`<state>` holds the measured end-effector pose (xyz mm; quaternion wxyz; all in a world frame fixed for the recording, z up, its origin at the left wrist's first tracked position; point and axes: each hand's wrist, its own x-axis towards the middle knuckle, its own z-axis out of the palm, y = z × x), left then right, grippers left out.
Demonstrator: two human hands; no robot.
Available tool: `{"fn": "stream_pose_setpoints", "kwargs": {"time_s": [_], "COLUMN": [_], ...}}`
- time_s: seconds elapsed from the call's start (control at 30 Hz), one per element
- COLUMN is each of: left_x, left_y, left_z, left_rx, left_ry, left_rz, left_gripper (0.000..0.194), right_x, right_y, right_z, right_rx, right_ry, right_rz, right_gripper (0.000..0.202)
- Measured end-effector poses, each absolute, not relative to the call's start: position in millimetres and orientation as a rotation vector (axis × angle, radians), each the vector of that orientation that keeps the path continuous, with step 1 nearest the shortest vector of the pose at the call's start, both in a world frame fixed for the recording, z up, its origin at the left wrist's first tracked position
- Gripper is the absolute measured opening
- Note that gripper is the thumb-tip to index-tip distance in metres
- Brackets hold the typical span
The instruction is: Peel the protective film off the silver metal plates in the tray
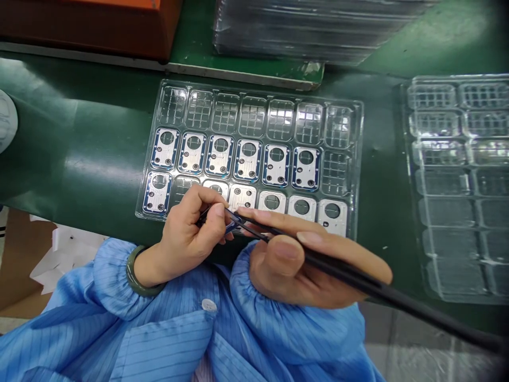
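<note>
My left hand [190, 236] is closed in a pinch on a small blue-edged plate [231, 226], tilted and mostly hidden by the fingers. In my right hand [286, 265] lies a pair of black tweezers [338, 268], thumb on one side and fingers on the other. Their tips reach the plate at my left fingertips; whether they grip anything is too small to tell. Just beyond both hands is a clear plastic tray [360, 124]. Its middle row carries several silver plates with blue edges [249, 159], each with one large round hole. Silver plates without visible blue edges [302, 208] fill much of the near row.
Another clear compartment tray [445, 212] lies at the right. At the back are a stack of clear trays [302, 32] and an orange-brown bin [91, 32]. A white round object [7, 122] sits at the left edge, above a cardboard box with papers [66, 252].
</note>
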<state>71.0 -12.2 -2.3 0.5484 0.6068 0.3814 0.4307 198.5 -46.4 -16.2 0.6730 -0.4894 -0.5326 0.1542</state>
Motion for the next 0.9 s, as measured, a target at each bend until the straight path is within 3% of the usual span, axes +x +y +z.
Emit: {"fn": "stream_pose_setpoints", "kwargs": {"time_s": [0.53,0.9], "left_x": [73,71], "left_y": [-16,-16], "left_z": [-5,-5], "left_rx": [1.256,1.239], "left_ry": [0.869,0.847], "left_rz": [1.002,0.989], "left_gripper": [0.011,0.009], "right_x": [185,183], "right_y": [-32,-32], "right_z": [-5,-4], "right_rx": [-1.017,-1.03], "right_ry": [-0.794,-0.773], "right_rz": [0.372,0.474], "right_gripper": [0.013,0.014]}}
